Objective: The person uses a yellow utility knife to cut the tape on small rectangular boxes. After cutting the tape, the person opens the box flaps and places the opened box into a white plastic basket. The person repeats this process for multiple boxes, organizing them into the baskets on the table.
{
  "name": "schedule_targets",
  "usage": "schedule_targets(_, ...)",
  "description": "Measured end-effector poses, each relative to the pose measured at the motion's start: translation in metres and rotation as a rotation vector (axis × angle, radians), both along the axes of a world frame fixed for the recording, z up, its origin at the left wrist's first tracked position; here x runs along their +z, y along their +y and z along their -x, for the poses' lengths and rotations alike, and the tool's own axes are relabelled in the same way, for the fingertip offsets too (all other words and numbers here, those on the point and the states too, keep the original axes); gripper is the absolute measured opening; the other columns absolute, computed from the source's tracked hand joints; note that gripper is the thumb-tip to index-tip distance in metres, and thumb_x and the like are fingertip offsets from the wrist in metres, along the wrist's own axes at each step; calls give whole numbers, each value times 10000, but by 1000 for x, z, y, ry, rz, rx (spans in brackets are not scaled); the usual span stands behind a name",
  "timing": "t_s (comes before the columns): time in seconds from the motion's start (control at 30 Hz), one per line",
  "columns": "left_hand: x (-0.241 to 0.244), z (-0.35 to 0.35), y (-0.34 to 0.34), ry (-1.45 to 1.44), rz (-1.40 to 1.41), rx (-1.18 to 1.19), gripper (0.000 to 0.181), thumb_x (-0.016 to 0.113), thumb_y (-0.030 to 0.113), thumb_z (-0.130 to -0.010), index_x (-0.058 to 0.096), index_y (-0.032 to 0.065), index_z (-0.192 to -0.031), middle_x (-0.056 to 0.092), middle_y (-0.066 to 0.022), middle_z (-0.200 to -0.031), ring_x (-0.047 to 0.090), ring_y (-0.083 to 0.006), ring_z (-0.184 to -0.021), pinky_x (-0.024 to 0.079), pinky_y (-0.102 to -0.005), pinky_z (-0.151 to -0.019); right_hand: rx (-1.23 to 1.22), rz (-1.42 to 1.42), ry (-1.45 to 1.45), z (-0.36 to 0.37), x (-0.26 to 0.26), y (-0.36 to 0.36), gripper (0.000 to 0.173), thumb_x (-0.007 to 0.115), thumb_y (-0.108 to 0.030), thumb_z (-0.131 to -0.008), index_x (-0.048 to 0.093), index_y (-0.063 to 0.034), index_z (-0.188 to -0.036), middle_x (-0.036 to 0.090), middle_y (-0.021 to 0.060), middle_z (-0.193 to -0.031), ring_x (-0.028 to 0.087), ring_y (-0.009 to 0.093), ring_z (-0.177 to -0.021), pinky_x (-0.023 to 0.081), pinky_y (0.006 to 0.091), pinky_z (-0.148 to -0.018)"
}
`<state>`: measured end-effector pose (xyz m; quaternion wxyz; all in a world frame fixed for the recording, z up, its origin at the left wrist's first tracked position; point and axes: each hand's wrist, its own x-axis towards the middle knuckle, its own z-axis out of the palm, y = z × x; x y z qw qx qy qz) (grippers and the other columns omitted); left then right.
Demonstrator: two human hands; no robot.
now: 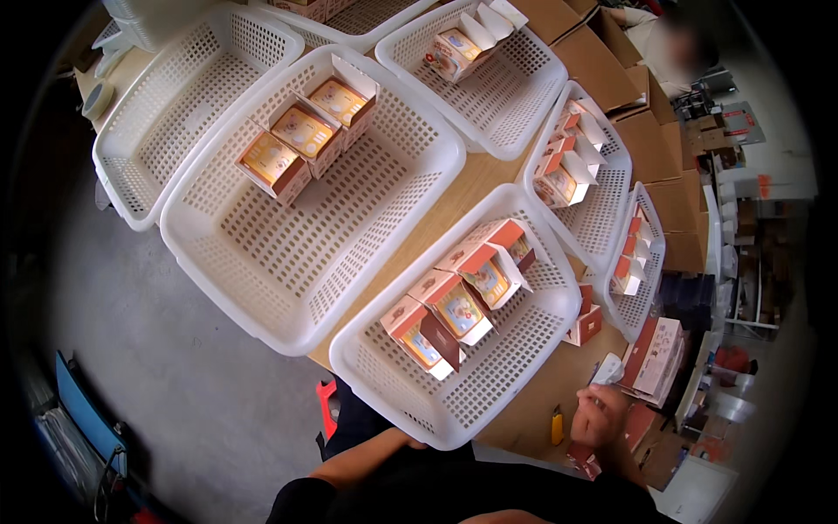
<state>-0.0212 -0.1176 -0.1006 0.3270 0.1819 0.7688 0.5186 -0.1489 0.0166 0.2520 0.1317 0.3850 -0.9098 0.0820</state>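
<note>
My right hand (599,416) grips a small white item (609,368), whose kind I cannot tell, over the wooden table at the lower right. A yellow utility knife (557,426) lies just left of that hand. My left hand (416,443) is mostly hidden at the lower rim of the nearest white plastic basket (452,435); its fingers do not show. That basket holds a row of small printed cartons (458,311) with raised flaps. Stacked red-and-white cartons (656,360) stand beyond my right hand.
More white baskets, a large one (262,334) among them, hold open cartons; one (141,219) at the left holds none. Brown cardboard boxes (668,196) line the far side, near another person (661,52). A tape roll (98,100) sits at the upper left.
</note>
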Motion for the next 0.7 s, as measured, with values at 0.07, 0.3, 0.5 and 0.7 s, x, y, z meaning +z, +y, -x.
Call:
schedule_targets(0.07, -9, -14, 14, 36, 78, -9, 268, 501, 200, -883, 579, 103, -1120, 623, -163, -1077, 593, -320, -990, 477, -406, -806, -215, 190, -10, -73, -21, 20, 247, 548, 54, -746, 550, -63, -964, 572, 101, -957, 586, 209, -766, 531, 287, -662)
schedule_targets(0.3, -22, -43, 50, 169, 303, -15, 266, 502, 201, -885, 582, 98, -1116, 624, -162, -1076, 593, -317, -991, 475, -403, -809, -582, 508, -37, -231, -91, 68, 156, 550, 28, -783, 532, -32, -926, 539, 150, -944, 556, 154, -645, 506, 245, -566)
schedule_targets(0.5, -39, -41, 58, 282, 399, -38, 264, 503, 202, -886, 584, 94, -1113, 624, -161, -1075, 592, -314, -992, 474, -401, -812, -558, 352, -36, -246, -169, 116, 202, 647, -66, -734, 621, -45, -934, 592, 88, -803, 571, 235, -601, 493, 320, -550)
schedule_targets(0.7, -49, -51, 68, 358, 411, -55, 263, 504, 203, -887, 586, 90, -1110, 625, -160, -1074, 592, -312, -993, 473, -399, -814, -732, 295, -171, -263, -229, 131, 347, 731, -226, -714, 628, -49, -994, 536, 47, -652, 560, 178, -511, 456, 271, -443)
